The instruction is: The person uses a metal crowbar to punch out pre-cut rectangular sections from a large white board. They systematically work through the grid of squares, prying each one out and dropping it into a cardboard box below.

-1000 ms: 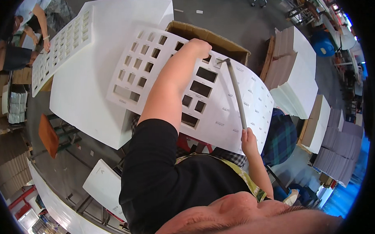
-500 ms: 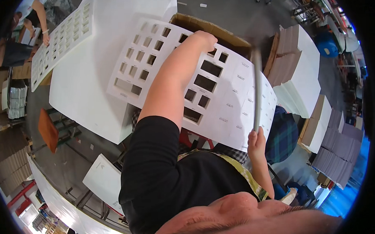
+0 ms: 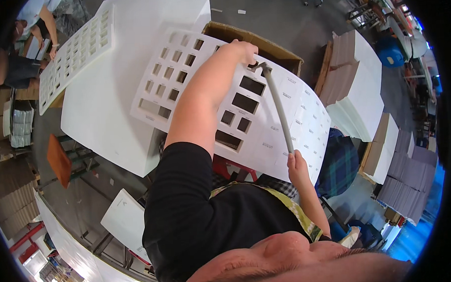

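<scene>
A thick white board (image 3: 270, 132) with rows of rectangular cut-outs lies across in front of me; its right part is uncut and carries small printed marks. At its far edge my left hand (image 3: 246, 52) is closed, fingers curled over the rim beside the cut-outs and partly hidden. My right hand (image 3: 298, 171) grips the lower end of a long grey handle, that of a hammer (image 3: 280, 105). Its dark head is down at a cut-out in the far row, close to my left fingers. Whether it touches the board I cannot tell.
An open cardboard box (image 3: 282, 48) stands beyond the board. Stacks of sheets (image 3: 355, 82) rise on the right. Large white sheets (image 3: 107, 95) spread to the left, with another cut-out board (image 3: 78, 54) and another person's hand (image 3: 53, 50). An orange-brown seat (image 3: 58, 159) is below them.
The hammer's head, blurred and off to the right before, has swung left and down to the board's far edge. My right hand has shifted slightly left; my left hand stays at the edge.
</scene>
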A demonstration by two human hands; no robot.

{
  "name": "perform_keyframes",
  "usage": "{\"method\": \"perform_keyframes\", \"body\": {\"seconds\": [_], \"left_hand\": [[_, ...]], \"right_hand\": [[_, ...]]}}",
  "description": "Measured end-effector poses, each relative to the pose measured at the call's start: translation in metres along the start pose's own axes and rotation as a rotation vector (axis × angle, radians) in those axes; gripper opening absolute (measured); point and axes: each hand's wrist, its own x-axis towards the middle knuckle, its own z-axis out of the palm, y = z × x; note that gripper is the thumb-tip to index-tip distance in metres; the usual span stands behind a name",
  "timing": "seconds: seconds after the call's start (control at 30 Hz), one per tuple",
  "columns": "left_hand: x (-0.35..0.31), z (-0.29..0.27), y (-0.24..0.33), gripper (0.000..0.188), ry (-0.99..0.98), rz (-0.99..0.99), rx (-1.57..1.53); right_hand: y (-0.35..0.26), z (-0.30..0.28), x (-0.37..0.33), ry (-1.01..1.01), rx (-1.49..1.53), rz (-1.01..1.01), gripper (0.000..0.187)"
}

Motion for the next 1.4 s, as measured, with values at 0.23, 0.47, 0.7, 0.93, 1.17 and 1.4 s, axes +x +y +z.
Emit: {"method": "perform_keyframes", "body": {"seconds": [0.23, 0.47, 0.7, 0.93, 1.17, 1.4], "left_hand": [[-0.014, -0.025, 0.013, 0.067, -0.172, -0.092, 0.073], [0.016, -0.016, 0.032, 0.068, -0.326, -0.046, 0.364], [0.011, 0.015, 0.031, 0.048, 0.005, -0.051, 0.461], [-0.009, -0.002, 0.032, 0.048, 0.094, -0.145, 0.11], [-0.072, 0.009, 0.048, 0.047, 0.253, 0.084, 0.098], [-0.058, 0.048, 0.072, 0.03, 0.327, -0.149, 0.412]], "right_hand": [[0.029, 0.011, 0.01, 0.056, 0.178, 0.004, 0.03], [0.05, 0.034, 0.023, 0.193, 0.763, 0.095, 0.032], [0.048, 0.031, 0.029, 0.155, 0.871, 0.179, 0.033], [0.046, 0.031, 0.027, 0.126, 0.883, 0.14, 0.033], [0.053, 0.034, 0.028, 0.139, 0.878, 0.141, 0.032], [0.051, 0.032, 0.029, 0.099, 0.864, 0.132, 0.032]]}}
